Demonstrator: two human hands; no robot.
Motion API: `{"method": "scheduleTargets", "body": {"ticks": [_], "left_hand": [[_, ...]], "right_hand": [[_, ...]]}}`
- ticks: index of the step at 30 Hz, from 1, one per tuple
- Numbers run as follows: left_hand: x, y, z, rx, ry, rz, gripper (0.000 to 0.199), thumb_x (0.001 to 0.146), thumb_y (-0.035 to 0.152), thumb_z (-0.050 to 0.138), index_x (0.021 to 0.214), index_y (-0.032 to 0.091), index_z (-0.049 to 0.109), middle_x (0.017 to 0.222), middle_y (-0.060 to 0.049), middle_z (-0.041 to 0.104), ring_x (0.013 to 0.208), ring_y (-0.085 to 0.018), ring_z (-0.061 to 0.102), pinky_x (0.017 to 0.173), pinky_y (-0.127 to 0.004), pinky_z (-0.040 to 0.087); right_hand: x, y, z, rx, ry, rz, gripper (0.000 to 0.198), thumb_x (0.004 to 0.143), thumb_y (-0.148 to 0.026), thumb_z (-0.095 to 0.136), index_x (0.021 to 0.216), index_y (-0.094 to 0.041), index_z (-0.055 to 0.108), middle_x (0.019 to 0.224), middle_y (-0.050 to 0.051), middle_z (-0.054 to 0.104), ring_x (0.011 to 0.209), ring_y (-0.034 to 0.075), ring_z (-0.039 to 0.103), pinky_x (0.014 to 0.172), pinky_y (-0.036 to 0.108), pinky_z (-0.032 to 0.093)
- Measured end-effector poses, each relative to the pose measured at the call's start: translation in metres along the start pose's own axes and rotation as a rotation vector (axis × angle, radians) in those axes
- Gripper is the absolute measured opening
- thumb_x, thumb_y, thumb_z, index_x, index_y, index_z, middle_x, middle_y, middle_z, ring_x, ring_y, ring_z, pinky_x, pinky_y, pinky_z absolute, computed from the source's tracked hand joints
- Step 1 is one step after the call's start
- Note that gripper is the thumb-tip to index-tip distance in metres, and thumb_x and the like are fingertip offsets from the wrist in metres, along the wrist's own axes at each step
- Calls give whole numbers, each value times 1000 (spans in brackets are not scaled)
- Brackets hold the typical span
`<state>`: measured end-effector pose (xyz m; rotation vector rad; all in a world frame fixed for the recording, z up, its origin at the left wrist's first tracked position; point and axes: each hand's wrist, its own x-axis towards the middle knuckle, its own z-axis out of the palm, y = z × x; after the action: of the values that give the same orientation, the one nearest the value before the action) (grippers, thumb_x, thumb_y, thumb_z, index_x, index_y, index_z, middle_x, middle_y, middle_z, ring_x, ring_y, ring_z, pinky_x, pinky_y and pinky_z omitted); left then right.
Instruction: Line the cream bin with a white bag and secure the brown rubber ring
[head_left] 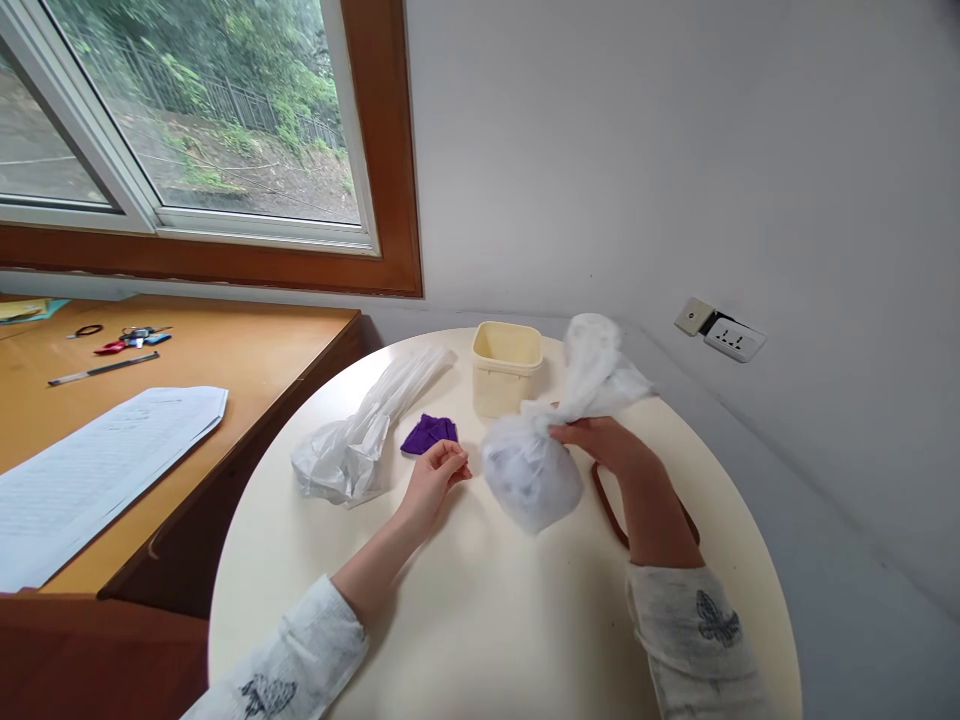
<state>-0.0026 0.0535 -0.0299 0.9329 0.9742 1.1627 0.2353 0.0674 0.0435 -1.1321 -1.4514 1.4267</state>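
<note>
Fingers (574,433) of the right hand (611,445) close firmly around the gathered neck of a translucent white plastic bag (532,485), squeezing it narrow. The left hand (442,472) is closed loosely, fingers curled and thumb against them; whether anything is pinched there I cannot tell. The bag bulges into a rounded pouch with pale, indistinct contents, while its loose, crumpled top flares out. The pouch hangs below and to the left of the right-hand grip, between both hands; the top spreads beyond the grip. A cream square tub (504,390) stands beyond and left of that grip. Just past the left hand's fingers lies a purple folded piece (429,432), and farther left a flattened clear plastic bag (349,455). A brown loop (611,512) lies beneath the right forearm, on the round table (487,620).
</note>
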Motion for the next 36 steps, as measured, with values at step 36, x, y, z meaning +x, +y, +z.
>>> {"method": "scheduleTargets", "body": {"ticks": [36], "left_hand": [[9, -3, -11, 303, 147, 233, 21, 65, 26, 61, 57, 19, 43, 61, 3, 46, 60, -11, 45, 59, -23, 35]], "right_hand": [[83, 26, -144, 233, 911, 27, 29, 87, -31, 51, 111, -15, 53, 109, 7, 57, 90, 17, 58, 76, 36, 50]]}}
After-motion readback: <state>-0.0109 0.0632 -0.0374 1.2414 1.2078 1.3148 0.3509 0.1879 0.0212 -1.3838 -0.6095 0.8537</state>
